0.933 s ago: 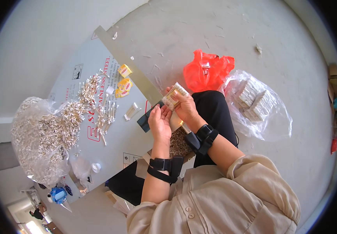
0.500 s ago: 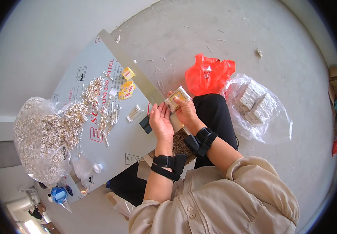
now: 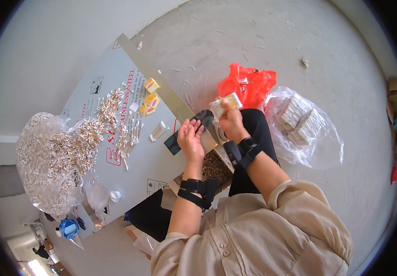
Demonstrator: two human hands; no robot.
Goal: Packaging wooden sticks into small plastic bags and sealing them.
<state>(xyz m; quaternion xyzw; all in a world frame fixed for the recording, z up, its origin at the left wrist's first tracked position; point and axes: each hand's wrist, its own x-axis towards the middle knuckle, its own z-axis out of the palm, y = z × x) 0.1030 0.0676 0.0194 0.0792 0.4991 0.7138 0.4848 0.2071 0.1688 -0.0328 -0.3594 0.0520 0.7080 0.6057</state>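
My right hand (image 3: 231, 122) grips a flat clear pack of cotton swabs (image 3: 232, 100) with a yellow label, in front of the red plastic bag. Palm up, my left hand (image 3: 190, 140) has its fingers loosely spread and holds nothing. Beside its fingertips is a dark rounded object (image 3: 204, 117) whose kind I cannot make out, and a dark green flat piece (image 3: 172, 144) lies at its left. A small bundle of cotton swabs (image 3: 158, 131) rests on the board to the left. Yellow printed cards (image 3: 150, 104) lie in small piles farther back.
The film-covered board (image 3: 148, 161) carries loose cotton swabs (image 3: 110, 105) and a large clear bag of swabs (image 3: 53, 161). On the floor to the right are a red plastic bag (image 3: 244, 89) and a clear bag of white packs (image 3: 304, 122). A box of swabs (image 3: 214, 169) stands below my hands.
My right hand has carried the cotton swab pack away from my left hand, to the right and farther out toward the red bag. The dark rounded object now shows between my hands.
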